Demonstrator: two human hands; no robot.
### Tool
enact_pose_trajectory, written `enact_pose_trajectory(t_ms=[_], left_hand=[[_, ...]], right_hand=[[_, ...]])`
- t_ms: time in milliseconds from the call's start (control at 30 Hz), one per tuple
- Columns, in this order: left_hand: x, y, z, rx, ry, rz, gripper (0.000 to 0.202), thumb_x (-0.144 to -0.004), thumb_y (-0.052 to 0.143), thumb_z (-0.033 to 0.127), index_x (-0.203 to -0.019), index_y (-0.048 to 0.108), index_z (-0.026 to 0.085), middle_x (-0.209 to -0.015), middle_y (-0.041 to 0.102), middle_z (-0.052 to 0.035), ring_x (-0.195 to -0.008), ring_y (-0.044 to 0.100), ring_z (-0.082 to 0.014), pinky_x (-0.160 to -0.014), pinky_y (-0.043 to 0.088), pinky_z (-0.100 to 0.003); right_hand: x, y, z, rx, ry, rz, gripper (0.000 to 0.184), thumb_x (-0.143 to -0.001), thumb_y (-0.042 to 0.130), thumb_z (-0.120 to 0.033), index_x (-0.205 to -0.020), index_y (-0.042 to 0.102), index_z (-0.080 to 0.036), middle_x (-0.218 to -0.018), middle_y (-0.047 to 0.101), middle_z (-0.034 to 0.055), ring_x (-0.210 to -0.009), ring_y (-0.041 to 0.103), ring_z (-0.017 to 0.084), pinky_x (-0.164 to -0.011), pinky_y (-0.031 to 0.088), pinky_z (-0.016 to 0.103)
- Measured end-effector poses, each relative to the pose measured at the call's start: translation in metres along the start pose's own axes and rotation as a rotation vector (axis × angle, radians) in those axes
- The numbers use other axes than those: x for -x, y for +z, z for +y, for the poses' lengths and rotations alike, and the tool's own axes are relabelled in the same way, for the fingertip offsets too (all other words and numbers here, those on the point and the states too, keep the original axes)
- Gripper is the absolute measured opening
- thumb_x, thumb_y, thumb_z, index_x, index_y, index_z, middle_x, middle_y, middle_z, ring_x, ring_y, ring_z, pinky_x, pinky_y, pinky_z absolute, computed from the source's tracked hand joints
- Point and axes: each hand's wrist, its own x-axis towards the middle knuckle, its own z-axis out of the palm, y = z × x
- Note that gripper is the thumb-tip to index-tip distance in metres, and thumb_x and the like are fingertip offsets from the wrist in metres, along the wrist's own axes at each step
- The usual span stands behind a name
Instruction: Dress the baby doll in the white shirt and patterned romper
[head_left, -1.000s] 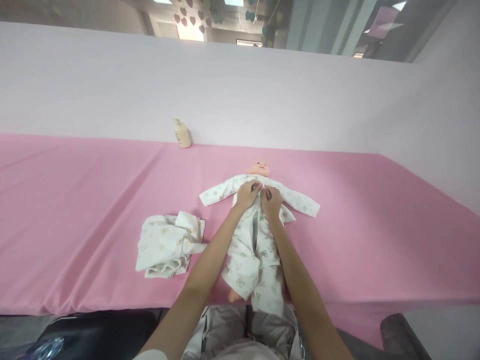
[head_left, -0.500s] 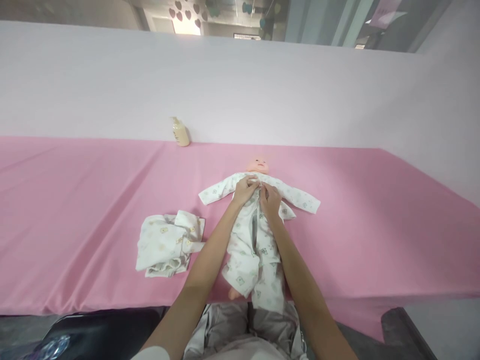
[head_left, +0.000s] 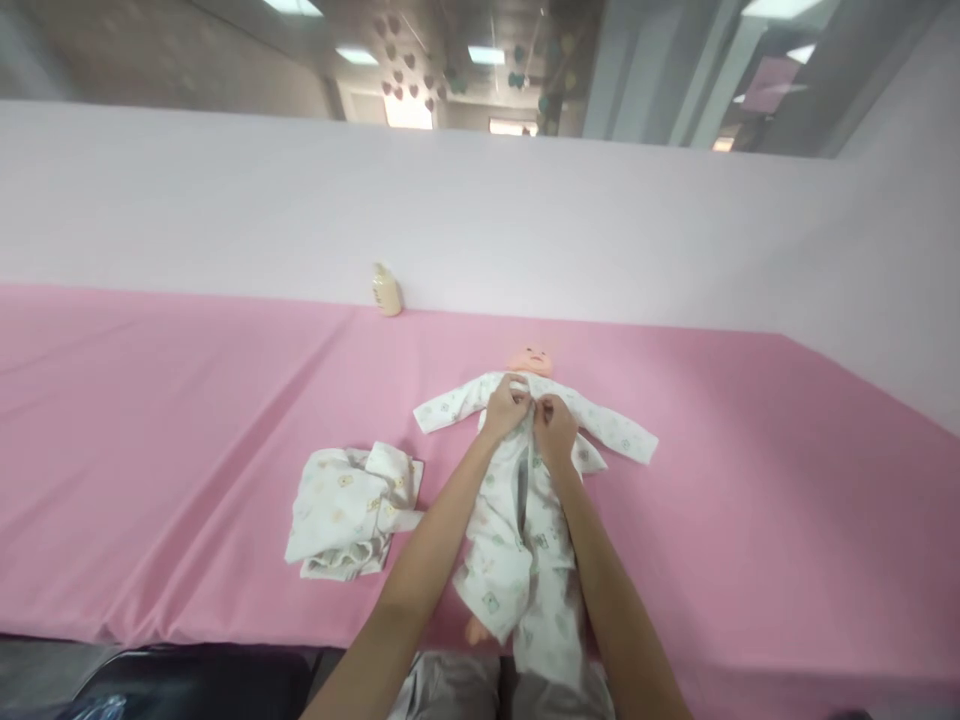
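A baby doll (head_left: 534, 361) lies on its back, head toward the wall, dressed in a white printed baby outfit (head_left: 495, 560) with both sleeves spread wide. One bare foot shows at a leg opening near the table's front edge. On the chest, just below the neck, my left hand (head_left: 507, 407) pinches the front edge of the outfit. My right hand (head_left: 556, 428) is closed at the same front opening, right beside the left, fingertips pinching the cloth. Small fasteners or ties between the fingers cannot be made out. Below the hands the front gapes in a dark slit.
To the left lies a folded stack of white printed baby clothes (head_left: 349, 510). A cream pump bottle (head_left: 387, 292) stands against the white wall (head_left: 300, 200). The pink cloth (head_left: 750, 520) covers the table, and a black chair (head_left: 202, 685) is at its front left.
The view has tilted up and shifted slightly, so everything sits lower in the picture. Both hands stay at the chest opening, with the right fingers slightly more curled.
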Motion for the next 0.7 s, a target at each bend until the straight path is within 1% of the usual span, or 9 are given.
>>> enact_pose_trajectory(t_ms=[100, 200, 267, 333, 400, 433, 500, 600, 700], left_hand=[[0.002, 0.002, -0.001, 0.055, -0.005, -0.043, 0.026, -0.073, 0.055, 0.019, -0.097, 0.046, 0.022, -0.069, 0.064, 0.0047, -0.051, 0.052, -0.0078, -0.052, 0.041, -0.019], [0.003, -0.001, 0.002, 0.087, -0.008, -0.083, 0.024, -0.073, 0.056, 0.020, -0.096, 0.047, 0.022, -0.072, 0.064, 0.0039, -0.051, 0.051, -0.0067, -0.052, 0.040, -0.018], [0.004, -0.008, 0.008, 0.045, -0.017, -0.118, 0.022, -0.074, 0.057, 0.023, -0.095, 0.050, 0.021, -0.077, 0.065, 0.0016, -0.060, 0.055, -0.0082, -0.058, 0.042, -0.019], [0.008, -0.018, 0.017, -0.066, -0.011, -0.186, 0.020, -0.075, 0.056, 0.027, -0.094, 0.054, 0.020, -0.081, 0.066, -0.0010, -0.070, 0.059, -0.0110, -0.065, 0.045, -0.022], [0.012, -0.026, 0.028, -0.211, 0.034, -0.294, 0.018, -0.075, 0.057, 0.031, -0.088, 0.059, 0.018, -0.084, 0.067, -0.0028, -0.076, 0.061, -0.0140, -0.070, 0.046, -0.025], [0.013, -0.029, 0.033, -0.280, 0.064, -0.354, 0.018, -0.074, 0.058, 0.031, -0.085, 0.061, 0.017, -0.085, 0.067, -0.0034, -0.078, 0.061, -0.0154, -0.071, 0.046, -0.026], [0.016, -0.032, 0.040, -0.386, 0.107, -0.458, 0.014, -0.072, 0.060, 0.028, -0.080, 0.065, 0.017, -0.084, 0.067, -0.0036, -0.080, 0.061, -0.0175, -0.074, 0.046, -0.027], [0.018, -0.031, 0.046, -0.508, 0.144, -0.451, 0.011, -0.070, 0.058, 0.020, -0.076, 0.067, 0.017, -0.077, 0.067, -0.0033, -0.076, 0.061, -0.0182, -0.071, 0.045, -0.027], [0.018, -0.030, 0.047, -0.516, 0.209, -0.440, 0.009, -0.069, 0.058, 0.019, -0.072, 0.067, 0.017, -0.075, 0.066, -0.0030, -0.072, 0.060, -0.0174, -0.070, 0.045, -0.027]], right_hand=[[-0.007, -0.002, 0.003, -0.215, 0.166, -0.042, 0.026, -0.078, 0.046, -0.042, -0.072, 0.056, -0.019, -0.064, 0.057, 0.0008, -0.061, 0.050, 0.016, -0.061, 0.039, 0.028], [-0.007, -0.002, 0.001, -0.245, 0.199, -0.051, 0.027, -0.078, 0.049, -0.045, -0.074, 0.056, -0.019, -0.066, 0.057, 0.0014, -0.061, 0.049, 0.017, -0.061, 0.039, 0.030], [0.000, -0.002, -0.001, -0.165, 0.128, 0.006, 0.025, -0.081, 0.048, -0.043, -0.077, 0.055, -0.019, -0.070, 0.058, 0.0032, -0.067, 0.050, 0.019, -0.066, 0.039, 0.032], [0.011, -0.004, -0.001, -0.037, -0.011, 0.064, 0.023, -0.084, 0.046, -0.040, -0.077, 0.055, -0.020, -0.074, 0.058, 0.0053, -0.073, 0.050, 0.021, -0.072, 0.039, 0.035], [0.023, -0.009, 0.002, 0.087, -0.133, 0.084, 0.021, -0.084, 0.047, -0.036, -0.076, 0.057, -0.020, -0.076, 0.057, 0.0070, -0.078, 0.048, 0.022, -0.078, 0.038, 0.037], [0.028, -0.012, 0.004, 0.132, -0.159, 0.083, 0.020, -0.084, 0.048, -0.035, -0.076, 0.058, -0.020, -0.077, 0.057, 0.0075, -0.079, 0.048, 0.022, -0.079, 0.038, 0.037], [0.035, -0.019, 0.008, 0.183, -0.150, 0.075, 0.019, -0.084, 0.049, -0.033, -0.077, 0.059, -0.019, -0.077, 0.057, 0.0078, -0.081, 0.048, 0.023, -0.079, 0.038, 0.036], [0.040, -0.028, 0.009, 0.193, -0.101, 0.100, 0.021, -0.085, 0.047, -0.034, -0.079, 0.061, -0.019, -0.080, 0.056, 0.0082, -0.084, 0.049, 0.022, -0.078, 0.039, 0.035], [0.037, -0.031, 0.004, 0.180, -0.129, 0.121, 0.024, -0.086, 0.046, -0.036, -0.078, 0.062, -0.019, -0.083, 0.058, 0.0084, -0.085, 0.050, 0.021, -0.081, 0.040, 0.034]])
